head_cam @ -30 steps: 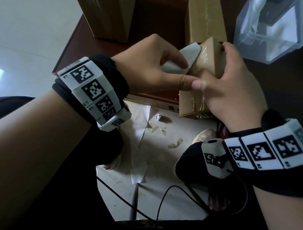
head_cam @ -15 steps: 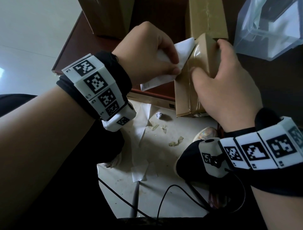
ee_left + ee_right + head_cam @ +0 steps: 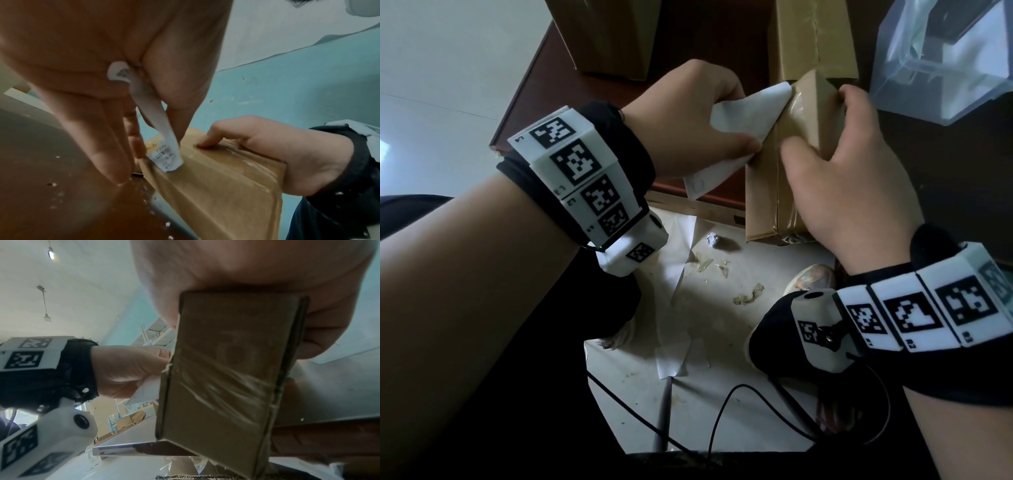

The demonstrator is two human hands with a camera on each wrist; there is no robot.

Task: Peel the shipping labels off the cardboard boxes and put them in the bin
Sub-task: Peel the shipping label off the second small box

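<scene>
Two cardboard boxes [image 3: 813,34] on reddish-brown table [image 3: 709,37], littered pale floor [image 3: 715,308] below.

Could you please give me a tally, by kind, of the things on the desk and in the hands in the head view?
Cardboard boxes: 3, one held, two standing behind
Shipping labels: 1, white, partly peeled
Clear plastic containers: 1
Hands: 2, left hand pinching the label, right hand gripping the held box
Total: 7
</scene>
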